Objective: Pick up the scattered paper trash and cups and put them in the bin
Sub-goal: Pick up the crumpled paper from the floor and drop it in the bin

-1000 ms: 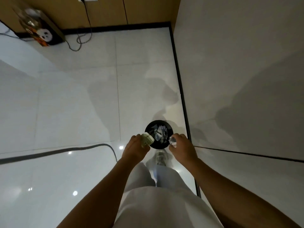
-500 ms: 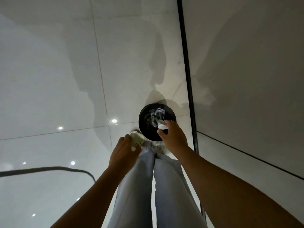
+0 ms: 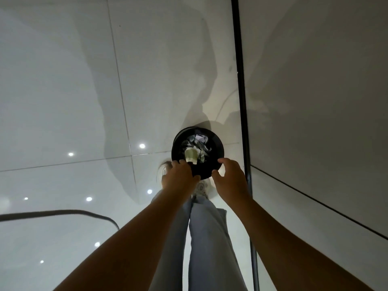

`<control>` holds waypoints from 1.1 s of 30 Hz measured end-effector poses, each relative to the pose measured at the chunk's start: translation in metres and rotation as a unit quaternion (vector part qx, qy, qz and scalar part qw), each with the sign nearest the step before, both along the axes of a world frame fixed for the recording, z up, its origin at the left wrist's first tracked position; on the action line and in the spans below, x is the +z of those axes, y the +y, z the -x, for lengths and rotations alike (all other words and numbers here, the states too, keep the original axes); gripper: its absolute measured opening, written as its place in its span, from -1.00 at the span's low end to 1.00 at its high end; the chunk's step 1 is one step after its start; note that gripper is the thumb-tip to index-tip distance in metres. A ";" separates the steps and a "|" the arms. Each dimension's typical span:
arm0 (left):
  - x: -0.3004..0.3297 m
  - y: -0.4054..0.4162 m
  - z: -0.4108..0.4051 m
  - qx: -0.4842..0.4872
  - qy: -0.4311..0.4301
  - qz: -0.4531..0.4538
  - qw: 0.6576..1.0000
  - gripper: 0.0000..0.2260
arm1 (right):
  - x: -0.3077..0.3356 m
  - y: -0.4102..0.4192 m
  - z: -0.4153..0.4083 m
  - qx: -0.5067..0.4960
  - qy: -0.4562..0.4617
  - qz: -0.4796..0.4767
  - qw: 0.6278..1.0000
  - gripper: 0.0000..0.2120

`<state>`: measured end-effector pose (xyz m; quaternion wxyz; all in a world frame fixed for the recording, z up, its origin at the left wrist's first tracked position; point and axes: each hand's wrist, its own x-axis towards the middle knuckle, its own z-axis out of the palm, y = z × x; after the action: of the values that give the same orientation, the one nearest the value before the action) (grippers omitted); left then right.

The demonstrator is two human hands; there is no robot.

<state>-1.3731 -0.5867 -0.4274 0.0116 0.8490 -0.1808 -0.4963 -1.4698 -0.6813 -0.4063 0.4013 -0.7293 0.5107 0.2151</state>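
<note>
A round black bin (image 3: 216, 148) stands on the white tiled floor by the wall, with crumpled paper trash (image 3: 199, 141) inside. My left hand (image 3: 180, 177) reaches over the bin's near rim and holds a pale green and white paper cup (image 3: 191, 156) by its end at the fingertips. The cup hangs over the bin's mouth. My right hand (image 3: 230, 178) hovers at the bin's near right rim with its fingers loosely curled, and I see nothing in it.
A white wall with a black baseboard (image 3: 241, 80) runs close along the bin's right side. A dark cable (image 3: 63, 213) curves over the floor at the left. My legs and white shoes (image 3: 163, 168) stand just short of the bin.
My left hand moved right and forward, carrying the cup from beside the bin to over its mouth. The white paper that my right hand held is gone from it; that hand drew back to the rim.
</note>
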 end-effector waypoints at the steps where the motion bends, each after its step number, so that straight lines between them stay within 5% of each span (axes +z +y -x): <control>1: 0.004 0.003 -0.001 -0.004 -0.021 0.019 1.000 -0.55 | 0.004 0.000 -0.001 0.010 0.000 0.001 1.000 -0.61; 7: 0.055 0.038 -0.015 -0.025 -0.096 0.108 0.989 -0.66 | 0.054 0.016 -0.019 0.128 -0.017 0.002 0.992 -0.57; 15: 0.159 0.094 -0.006 -0.015 -0.165 0.041 0.985 -0.70 | 0.139 0.046 -0.050 0.359 -0.059 0.029 0.931 -0.57; 25: 0.262 0.191 0.091 0.270 -0.197 -0.022 0.942 -0.67 | 0.234 0.141 -0.039 0.644 -0.098 0.053 0.757 -0.59; 33: 0.295 0.302 0.209 0.483 -0.208 -0.081 0.847 -0.63 | 0.269 0.271 0.016 0.804 -0.112 0.048 0.583 -0.57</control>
<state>-1.5825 -0.2851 -0.1328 0.1426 0.9106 0.2946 -0.2525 -1.4862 -0.4105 -0.1374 0.0828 -0.8786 -0.3231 0.3419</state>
